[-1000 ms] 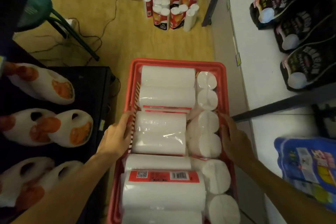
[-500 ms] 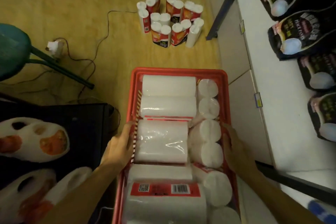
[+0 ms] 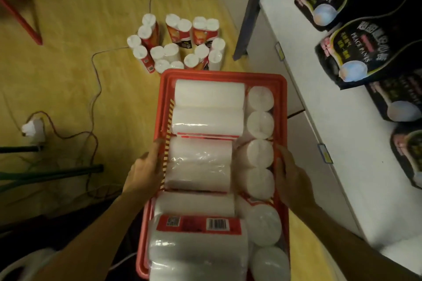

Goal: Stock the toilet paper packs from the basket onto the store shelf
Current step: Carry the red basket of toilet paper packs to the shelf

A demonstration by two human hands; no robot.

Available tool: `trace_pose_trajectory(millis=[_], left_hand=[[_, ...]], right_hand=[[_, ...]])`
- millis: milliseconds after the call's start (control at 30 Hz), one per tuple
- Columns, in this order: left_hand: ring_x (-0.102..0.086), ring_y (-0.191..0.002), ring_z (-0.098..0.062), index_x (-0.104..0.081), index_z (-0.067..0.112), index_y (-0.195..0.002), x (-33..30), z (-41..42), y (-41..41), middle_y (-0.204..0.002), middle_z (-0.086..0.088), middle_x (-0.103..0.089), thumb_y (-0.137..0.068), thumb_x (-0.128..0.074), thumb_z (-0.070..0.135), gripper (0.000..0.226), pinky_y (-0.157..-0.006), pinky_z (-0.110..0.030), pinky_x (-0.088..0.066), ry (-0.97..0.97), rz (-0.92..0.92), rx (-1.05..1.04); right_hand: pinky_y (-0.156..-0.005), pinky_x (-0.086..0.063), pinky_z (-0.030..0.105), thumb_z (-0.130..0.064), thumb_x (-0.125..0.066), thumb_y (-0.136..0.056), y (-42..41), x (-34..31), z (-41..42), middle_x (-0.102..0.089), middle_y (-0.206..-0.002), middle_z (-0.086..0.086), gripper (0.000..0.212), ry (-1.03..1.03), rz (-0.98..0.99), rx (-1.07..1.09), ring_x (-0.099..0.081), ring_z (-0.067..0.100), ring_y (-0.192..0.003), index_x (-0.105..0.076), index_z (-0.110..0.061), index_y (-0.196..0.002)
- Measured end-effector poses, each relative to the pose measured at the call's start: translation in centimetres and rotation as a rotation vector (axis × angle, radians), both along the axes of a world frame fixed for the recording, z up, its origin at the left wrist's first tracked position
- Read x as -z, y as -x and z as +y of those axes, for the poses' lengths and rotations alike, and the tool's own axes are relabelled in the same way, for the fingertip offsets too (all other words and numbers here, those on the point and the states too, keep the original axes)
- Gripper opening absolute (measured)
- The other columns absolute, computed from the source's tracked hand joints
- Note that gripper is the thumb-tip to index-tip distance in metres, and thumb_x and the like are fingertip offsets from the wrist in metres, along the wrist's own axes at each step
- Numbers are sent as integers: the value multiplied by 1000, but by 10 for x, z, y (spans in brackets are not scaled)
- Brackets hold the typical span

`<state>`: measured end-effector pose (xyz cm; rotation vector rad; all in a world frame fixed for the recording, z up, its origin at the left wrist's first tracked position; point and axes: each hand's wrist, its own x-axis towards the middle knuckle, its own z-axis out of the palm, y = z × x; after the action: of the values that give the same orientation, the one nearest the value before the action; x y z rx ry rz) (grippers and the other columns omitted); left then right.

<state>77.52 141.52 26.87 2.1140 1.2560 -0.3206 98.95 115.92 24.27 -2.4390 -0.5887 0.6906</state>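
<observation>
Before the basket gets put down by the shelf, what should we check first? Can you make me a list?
1. Left hand holding the red basket on its left rim: ok.
2. Right hand holding the right rim: ok.
3. Toilet paper packs all lying inside the basket, none hanging over the edge: ok.
4. Bare room on the white shelf in front of the black packages: ok.
5. Floor ahead free of things to trip on: not ok, packs standing on the floor and a cable lie there.
6. Basket too heavy or not: cannot tell.
</observation>
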Motion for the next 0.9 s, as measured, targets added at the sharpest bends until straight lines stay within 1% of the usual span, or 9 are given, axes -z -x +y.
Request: trace_pose_trajectory(millis=[100, 233, 300, 400, 500, 567, 700, 833, 900], left_hand=[[-61, -91, -39, -7, 39, -151, -3, 30, -40, -99, -14, -57, -100, -43, 29, 63, -84, -46, -51, 42, 13, 36], [-64, -85, -29, -25, 31, -146, -6, 78, -96, -100, -5, -60, -98, -44, 42, 53, -76, -39, -53, 87, -19, 94], [-68, -86, -30, -58, 26, -122, -8, 103, -124, -94, -4, -68, -91, -43, 65, 52, -77, -41, -54, 263, -64, -5], [-69, -71, -23, -66, 25, -98, 3, 136, -160, -80, -4, -71, -80, -32, 84, 71, -63, -40, -57, 284, -122, -19], [-59, -56, -11, -53, 35, -113, 8, 155, -180, -75, 6, -62, -94, -30, 65, 43, -48, -22, -45, 123, -122, 233], [-61, -67, -15, -31, 28, -144, 17, 176, -187, -89, 3, -61, -96, -50, 41, 54, -59, -27, -52, 42, -107, 498], [-64, -99, -32, -17, 33, -149, 36, 210, -200, -115, -11, -61, -97, -50, 26, 62, -80, -41, -55, 66, -34, 563], [-62, -103, -35, -16, 23, -152, 46, 219, -219, -121, -17, -60, -97, -48, 17, 64, -83, -45, -54, 50, -45, 677], [-63, -103, -35, -17, 23, -152, 53, 220, -227, -120, -17, -61, -97, -47, 17, 64, -82, -45, -55, 30, -50, 732]], right_hand=[[-44, -40, 7, -29, -36, -103, -27, 2, 26, -52, -69, -16, 31, 20, -32, 0, -57, 4, -58, -40, -31, -134], [-45, -36, 7, -33, -33, -103, -56, 7, 53, -55, -68, -14, 36, 61, -12, 95, -54, -3, -57, -39, -27, -138], [-51, -48, 16, -43, -27, -100, -63, 4, 71, -59, -71, -11, 43, 45, 42, 164, -59, 2, -60, -38, -25, -137], [-56, -49, 23, -45, -26, -97, -67, 7, 91, -62, -79, -5, 54, 49, 13, 202, -61, 12, -65, -37, -17, -141], [-55, -36, 19, -46, -33, -100, -61, 16, 105, -66, -88, -1, 49, 94, 9, 277, -65, 23, -75, -37, -22, -143], [-53, -36, 17, -59, -21, -97, -55, 20, 116, -67, -89, -6, 54, 69, 24, 352, -68, 25, -78, -39, -29, -138], [-46, -26, 10, -55, -24, -94, -37, 19, 133, -68, -80, 8, 57, 75, -92, 350, -65, 25, -60, -26, -21, -140], [-47, -40, 15, -69, -14, -90, -18, 22, 143, -65, -86, 4, 64, 66, -6, 451, -61, 17, -62, -14, -29, -140], [-46, -49, 23, -57, -22, -97, -9, 30, 142, -67, -85, 6, 49, 73, -18, 493, -61, 17, -59, -14, -32, -138]])
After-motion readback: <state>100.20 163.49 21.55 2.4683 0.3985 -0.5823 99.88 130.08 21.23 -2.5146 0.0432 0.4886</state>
